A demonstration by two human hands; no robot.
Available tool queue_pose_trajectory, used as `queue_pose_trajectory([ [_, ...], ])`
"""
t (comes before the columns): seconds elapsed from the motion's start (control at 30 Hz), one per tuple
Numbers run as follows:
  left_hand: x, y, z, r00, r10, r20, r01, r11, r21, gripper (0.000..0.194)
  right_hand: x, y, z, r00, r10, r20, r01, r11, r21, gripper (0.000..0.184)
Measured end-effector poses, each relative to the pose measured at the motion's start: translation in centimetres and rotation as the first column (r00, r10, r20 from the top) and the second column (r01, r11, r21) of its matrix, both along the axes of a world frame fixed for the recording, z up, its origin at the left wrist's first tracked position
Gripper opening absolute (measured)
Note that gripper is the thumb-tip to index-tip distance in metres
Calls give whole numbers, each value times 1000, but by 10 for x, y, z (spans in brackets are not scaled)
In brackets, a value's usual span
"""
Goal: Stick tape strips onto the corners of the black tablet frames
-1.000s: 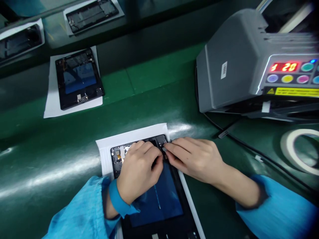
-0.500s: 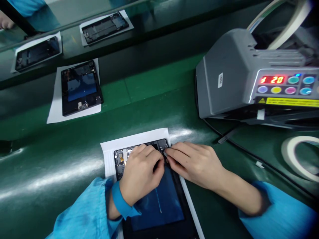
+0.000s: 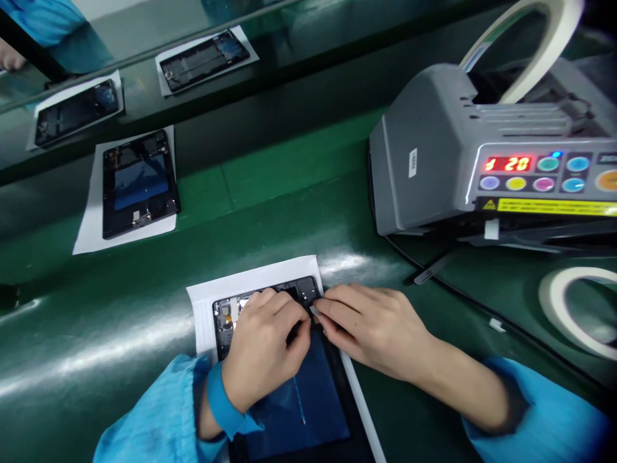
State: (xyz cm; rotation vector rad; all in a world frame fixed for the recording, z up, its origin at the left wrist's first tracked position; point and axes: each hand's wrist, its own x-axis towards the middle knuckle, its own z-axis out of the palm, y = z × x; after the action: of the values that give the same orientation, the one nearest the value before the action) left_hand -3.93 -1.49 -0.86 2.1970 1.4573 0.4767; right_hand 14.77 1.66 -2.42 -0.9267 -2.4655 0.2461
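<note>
An opened tablet [image 3: 308, 399] with its inner parts showing lies on a white sheet [image 3: 205, 321] in front of me. Over its upper part my left hand [image 3: 267, 341] is closed in a pinch, thumb against forefinger; whatever is between them is too small to name. My right hand [image 3: 376, 321] comes in at the tablet's upper right edge, its fingertips pinched on a small pale piece [image 3: 314, 310], perhaps tape. The fingertips of both hands nearly meet. A blue band circles my left wrist. Beneath the left hand, part of the tablet's upper side is hidden.
At the right stands a grey tape dispenser [image 3: 419, 154] with a lit display and a tape roll on top. Its black cable [image 3: 463, 296] runs past another tape roll [image 3: 554, 296]. Another opened tablet [image 3: 139, 183] lies on paper at left. Two more appear behind, with a person's blue sleeve.
The view has shifted slightly, so most things appear a little lower and further left. Both hands keep nearly the same pose at the tablet's top; the small pale piece shows more clearly.
</note>
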Motion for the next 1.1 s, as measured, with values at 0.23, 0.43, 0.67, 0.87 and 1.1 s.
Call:
queue_pose_trajectory([
  [0.23, 0, -1, 1, 1000, 0, -13, 0, 1000, -4, 15, 1, 0, 0, 1000, 5, -6, -5, 1000, -11, 18],
  [0.43, 0, -1, 1, 1000, 1, -13, -1, 1000, -4, 14, -1, 0, 0, 1000, -3, -12, 3, 1000, 5, 18],
  [0.67, 0, 0, 2, 1000, -3, -6, 3, 1000, -6, 14, -1, -1, -1, 1000, 2, -8, -2, 1000, -4, 17],
  [0.87, 1, -1, 1, 1000, -3, -6, 3, 1000, -7, 14, 0, 0, -1, 1000, 6, -21, -7, 1000, -16, 17],
  [1.1, 0, -1, 1, 1000, -5, -18, 5, 1000, -5, 14, 1, 0, -1, 1000, 11, -16, -12, 999, -47, 18],
])
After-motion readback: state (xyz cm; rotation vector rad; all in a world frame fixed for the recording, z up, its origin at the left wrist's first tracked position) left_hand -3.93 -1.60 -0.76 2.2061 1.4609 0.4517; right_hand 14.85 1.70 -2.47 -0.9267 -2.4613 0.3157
